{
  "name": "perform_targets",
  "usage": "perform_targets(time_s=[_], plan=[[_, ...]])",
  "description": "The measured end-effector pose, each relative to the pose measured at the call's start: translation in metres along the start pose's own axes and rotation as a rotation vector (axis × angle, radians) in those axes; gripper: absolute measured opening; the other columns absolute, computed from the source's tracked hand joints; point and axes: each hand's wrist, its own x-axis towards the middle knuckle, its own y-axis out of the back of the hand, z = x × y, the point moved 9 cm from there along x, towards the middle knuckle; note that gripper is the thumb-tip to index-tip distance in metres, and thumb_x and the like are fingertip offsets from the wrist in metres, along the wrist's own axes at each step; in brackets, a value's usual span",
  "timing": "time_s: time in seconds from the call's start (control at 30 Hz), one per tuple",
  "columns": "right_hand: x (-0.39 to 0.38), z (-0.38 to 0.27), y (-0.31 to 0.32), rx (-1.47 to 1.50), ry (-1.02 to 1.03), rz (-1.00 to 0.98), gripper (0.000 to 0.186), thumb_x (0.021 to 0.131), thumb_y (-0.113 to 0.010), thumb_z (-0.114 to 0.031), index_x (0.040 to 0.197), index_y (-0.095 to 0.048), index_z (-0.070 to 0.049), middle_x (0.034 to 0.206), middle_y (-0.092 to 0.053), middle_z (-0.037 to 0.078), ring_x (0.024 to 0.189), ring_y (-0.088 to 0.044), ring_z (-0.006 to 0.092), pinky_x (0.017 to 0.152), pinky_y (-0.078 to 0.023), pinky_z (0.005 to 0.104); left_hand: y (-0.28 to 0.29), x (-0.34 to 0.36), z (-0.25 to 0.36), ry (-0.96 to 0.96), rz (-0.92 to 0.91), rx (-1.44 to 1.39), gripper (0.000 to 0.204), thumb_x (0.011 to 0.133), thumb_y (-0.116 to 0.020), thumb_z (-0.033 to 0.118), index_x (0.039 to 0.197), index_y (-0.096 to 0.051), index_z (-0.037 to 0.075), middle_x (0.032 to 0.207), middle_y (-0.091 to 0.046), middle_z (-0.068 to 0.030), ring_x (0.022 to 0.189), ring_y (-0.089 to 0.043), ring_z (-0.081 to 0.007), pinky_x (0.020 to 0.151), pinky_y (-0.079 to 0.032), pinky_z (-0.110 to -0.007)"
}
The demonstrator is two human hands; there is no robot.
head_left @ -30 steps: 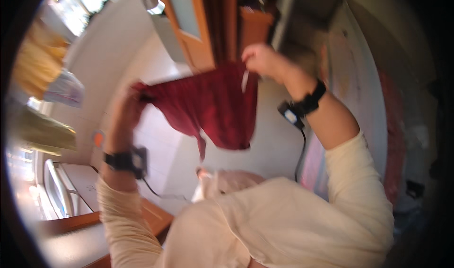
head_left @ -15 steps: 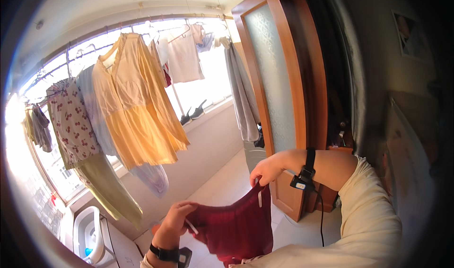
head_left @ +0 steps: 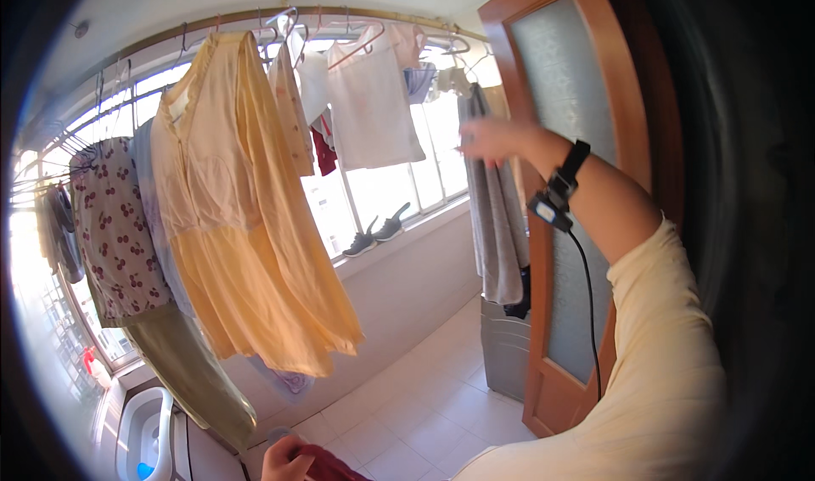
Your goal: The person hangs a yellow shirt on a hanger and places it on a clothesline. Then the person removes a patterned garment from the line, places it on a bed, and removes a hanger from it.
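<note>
At the lower edge my left hand is closed on a dark red garment; most of the cloth is out of the picture. My right hand is raised with the arm stretched forward, level with the upper part of the hanging grey trousers. Motion smears its fingers, and whether they touch the trousers or hold anything cannot be made out. A black band with a small device is strapped round the right wrist, and a cable hangs from it.
Clothes hang from a rail: a yellow dress, a cherry-print top, a white shirt. Black shoes stand on the sill. A glazed wooden door is at right, a white basin at lower left.
My right hand has let go of the dark red garment and risen towards the rail. My left hand has dropped to the lower edge, still with the garment. The view has tilted up.
</note>
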Motion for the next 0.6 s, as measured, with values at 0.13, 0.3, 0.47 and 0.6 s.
perform_targets(time_s=[0.13,0.3,0.47,0.6], plan=[[0.096,-0.028,0.071,0.345,0.175,0.400,0.073,0.090,-0.058,-0.053,0.133,-0.039,0.002,0.095,-0.063,0.016,0.070,-0.067,0.0227,0.057,-0.056,0.0327,0.035,0.007,-0.005,-0.144,0.223,-0.061,0.015,0.089,-0.054,0.006,0.100,-0.062,0.000,0.082,-0.063,-0.0076,0.064,-0.063,-0.0178,0.043,-0.055,-0.031],[0.169,-0.069,0.120,0.494,0.168,0.659,0.081,0.087,-0.058,-0.057,0.139,-0.034,0.000,0.103,-0.063,0.016,0.071,-0.066,0.0204,0.054,-0.054,0.0310,0.055,-0.013,-0.013,-0.170,0.347,-0.017,0.015,0.093,-0.056,0.010,0.104,-0.061,0.002,0.083,-0.064,-0.0075,0.061,-0.062,-0.0165,0.044,-0.053,-0.028],[0.198,-0.100,0.147,0.737,0.304,0.714,0.055,0.093,-0.054,-0.045,0.129,-0.045,-0.005,0.093,-0.065,0.011,0.070,-0.066,0.0165,0.055,-0.052,0.0294,0.066,-0.040,-0.025,-0.156,0.501,-0.052,0.012,0.093,-0.055,0.008,0.102,-0.058,0.000,0.079,-0.062,-0.0074,0.059,-0.064,-0.0177,0.043,-0.054,-0.030],[0.221,-0.115,0.140,1.152,0.395,0.673,0.032,0.097,-0.048,-0.031,0.097,-0.056,-0.001,0.084,-0.063,0.011,0.074,-0.068,0.0192,0.064,-0.056,0.0301,0.068,-0.059,-0.032,-0.131,0.572,-0.084,0.011,0.093,-0.055,0.008,0.100,-0.059,0.001,0.078,-0.062,-0.0061,0.060,-0.063,-0.0170,0.045,-0.054,-0.028]])
